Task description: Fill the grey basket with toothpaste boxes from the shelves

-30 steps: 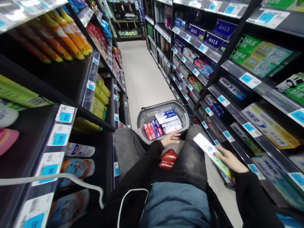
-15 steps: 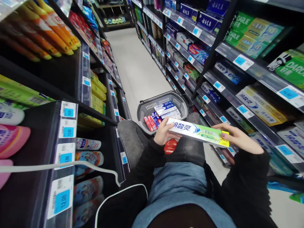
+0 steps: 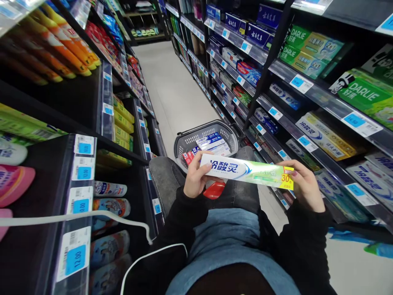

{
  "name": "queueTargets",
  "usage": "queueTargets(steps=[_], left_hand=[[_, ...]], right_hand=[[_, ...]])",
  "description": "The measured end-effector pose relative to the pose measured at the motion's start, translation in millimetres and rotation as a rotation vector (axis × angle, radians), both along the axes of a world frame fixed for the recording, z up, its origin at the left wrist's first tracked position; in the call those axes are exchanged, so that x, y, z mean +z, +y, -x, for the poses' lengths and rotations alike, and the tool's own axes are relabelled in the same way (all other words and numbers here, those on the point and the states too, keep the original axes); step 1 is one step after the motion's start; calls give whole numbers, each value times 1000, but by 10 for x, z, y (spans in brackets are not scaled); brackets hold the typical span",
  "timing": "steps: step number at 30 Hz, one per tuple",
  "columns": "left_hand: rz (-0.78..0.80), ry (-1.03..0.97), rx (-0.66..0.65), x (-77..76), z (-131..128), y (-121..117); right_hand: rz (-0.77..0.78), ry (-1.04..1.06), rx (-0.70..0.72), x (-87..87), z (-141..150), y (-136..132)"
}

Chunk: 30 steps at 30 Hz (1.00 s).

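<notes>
A long white and green toothpaste box with a yellow corner is held level above my lap, its printed face toward me. My left hand grips its left end, thumb on the front. At the yellow right end, my right hand pinches the box, thumb on the face and fingers behind. Beyond the box a grey shopping basket stands on the floor, with several toothpaste boxes in it, mostly white, blue and red. The held box and my left hand hide its near part.
To my right, a shelf rack holds toothpaste boxes such as green Darlie packs. The left shelf carries orange bottles and spray cans. A white cable crosses at lower left. The aisle floor runs ahead between the racks.
The box has turned its printed face more toward me and come slightly left and nearer. Both hands moved with it, and my right hand has shifted its hold at the yellow end.
</notes>
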State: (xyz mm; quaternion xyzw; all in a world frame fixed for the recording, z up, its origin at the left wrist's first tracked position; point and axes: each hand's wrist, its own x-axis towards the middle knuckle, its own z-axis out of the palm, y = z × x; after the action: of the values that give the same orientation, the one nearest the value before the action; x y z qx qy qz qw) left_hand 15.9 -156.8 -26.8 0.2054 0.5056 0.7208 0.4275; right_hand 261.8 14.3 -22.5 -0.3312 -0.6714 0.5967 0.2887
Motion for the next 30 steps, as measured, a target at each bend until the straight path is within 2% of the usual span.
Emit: queueTargets(steps=[4, 7, 10, 12, 14, 17, 19, 21, 23, 26, 30], left_hand=[[-99, 182, 39, -19, 48, -46], [-144, 336, -39, -12, 118, -99], [-259, 477, -107, 22, 174, -124], [-333, 638, -58, 26, 190, -117], [-257, 846, 35, -32, 197, -107], [70, 1106, 94, -293, 229, -113], [260, 1173, -14, -565, 294, -136], [441, 1155, -135, -857, 397, -163], [603, 1115, -209, -1121, 522, -176], [766, 1074, -248, -1426, 710, -125], [838, 1003, -216, -1753, 898, 120]], right_hand=[[-75, 4, 3, -50, 7, -3], [-204, 47, -5, -92, -7, -17], [-338, 204, 32, -94, -1, -13], [-423, 310, 66, -88, 31, 7], [-486, 341, 80, -123, 91, 38], [-492, 273, 115, -351, 248, 105], [-433, 152, 173, -624, 404, 170], [-382, -34, 234, -933, 600, 255], [-404, -230, 309, -1201, 829, 352], [-567, -469, 463, -1434, 1217, 474], [-936, -729, 646, -1569, 1800, 549]])
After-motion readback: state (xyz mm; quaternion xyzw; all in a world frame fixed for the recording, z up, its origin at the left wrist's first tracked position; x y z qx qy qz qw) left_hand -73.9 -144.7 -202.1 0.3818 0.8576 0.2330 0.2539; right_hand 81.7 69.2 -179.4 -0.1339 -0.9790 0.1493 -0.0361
